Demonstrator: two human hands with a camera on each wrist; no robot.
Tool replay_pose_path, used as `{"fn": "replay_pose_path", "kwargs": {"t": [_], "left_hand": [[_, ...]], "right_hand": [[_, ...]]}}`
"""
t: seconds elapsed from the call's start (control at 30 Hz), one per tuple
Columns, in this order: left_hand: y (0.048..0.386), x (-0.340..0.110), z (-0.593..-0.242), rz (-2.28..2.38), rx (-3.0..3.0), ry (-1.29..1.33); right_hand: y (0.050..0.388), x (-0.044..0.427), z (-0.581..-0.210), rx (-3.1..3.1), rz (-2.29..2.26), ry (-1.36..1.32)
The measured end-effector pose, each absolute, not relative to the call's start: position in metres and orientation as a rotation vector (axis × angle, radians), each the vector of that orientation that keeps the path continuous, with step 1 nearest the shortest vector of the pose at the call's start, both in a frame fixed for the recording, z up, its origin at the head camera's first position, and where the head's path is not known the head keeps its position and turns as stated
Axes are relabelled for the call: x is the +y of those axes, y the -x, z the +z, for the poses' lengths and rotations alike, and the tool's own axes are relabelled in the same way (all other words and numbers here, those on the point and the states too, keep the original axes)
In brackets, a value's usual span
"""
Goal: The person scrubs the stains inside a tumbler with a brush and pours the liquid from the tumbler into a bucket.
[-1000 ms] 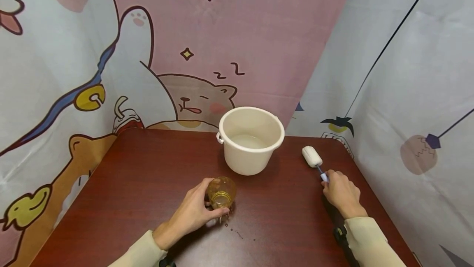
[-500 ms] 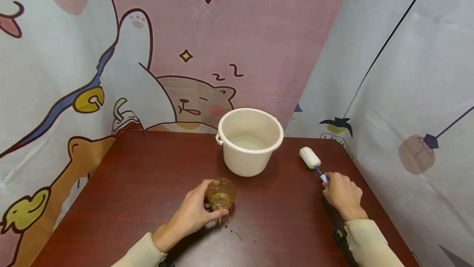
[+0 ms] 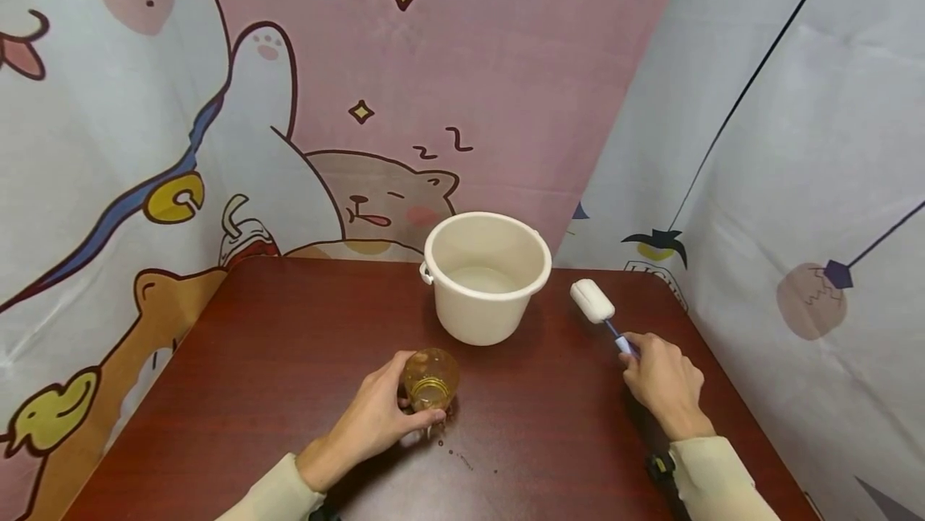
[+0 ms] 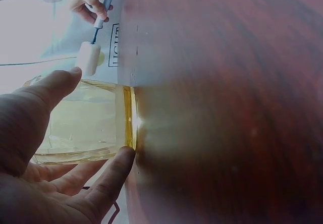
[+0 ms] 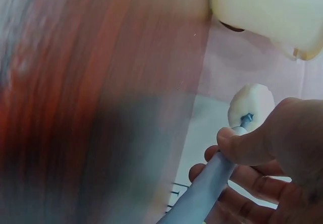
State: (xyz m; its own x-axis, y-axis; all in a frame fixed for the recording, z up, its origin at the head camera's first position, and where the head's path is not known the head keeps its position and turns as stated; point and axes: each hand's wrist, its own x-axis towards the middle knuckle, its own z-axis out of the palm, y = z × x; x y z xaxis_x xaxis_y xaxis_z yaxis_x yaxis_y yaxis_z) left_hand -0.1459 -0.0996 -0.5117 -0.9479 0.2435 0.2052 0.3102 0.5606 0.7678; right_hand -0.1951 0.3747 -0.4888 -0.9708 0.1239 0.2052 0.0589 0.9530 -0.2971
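My left hand grips an amber glass cup that stands on the table, its thumb on one side and its fingers on the other. In the left wrist view the clear yellowish wall of the glass cup lies between thumb and fingers. At the right, my right hand holds a sponge cup brush by its pale blue handle. The brush's white sponge head points away to the upper left, above the table. In the right wrist view, thumb and fingers wrap the handle.
A cream bucket with some liquid at its bottom stands at the back middle of the dark red table. Small drops lie on the wood in front of the cup. Printed cloth hangs behind and along the sides.
My right hand has shifted slightly left with the brush, and the sponge head has moved left toward the bucket. My left hand and the cup stay in place.
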Motion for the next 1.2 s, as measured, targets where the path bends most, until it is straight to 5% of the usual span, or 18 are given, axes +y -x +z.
{"fn": "replay_pose_path", "kwargs": {"t": [0.87,1.2], "left_hand": [[0.146,-0.1,-0.511,-1.363,-2.721,0.467],[0.147,-0.1,-0.51,-1.321,-2.712,0.479]], "right_hand": [[0.174,0.317,-0.448,-2.403,0.509,-0.044],[0.169,0.296,-0.439,-2.18,0.464,-0.312]]}}
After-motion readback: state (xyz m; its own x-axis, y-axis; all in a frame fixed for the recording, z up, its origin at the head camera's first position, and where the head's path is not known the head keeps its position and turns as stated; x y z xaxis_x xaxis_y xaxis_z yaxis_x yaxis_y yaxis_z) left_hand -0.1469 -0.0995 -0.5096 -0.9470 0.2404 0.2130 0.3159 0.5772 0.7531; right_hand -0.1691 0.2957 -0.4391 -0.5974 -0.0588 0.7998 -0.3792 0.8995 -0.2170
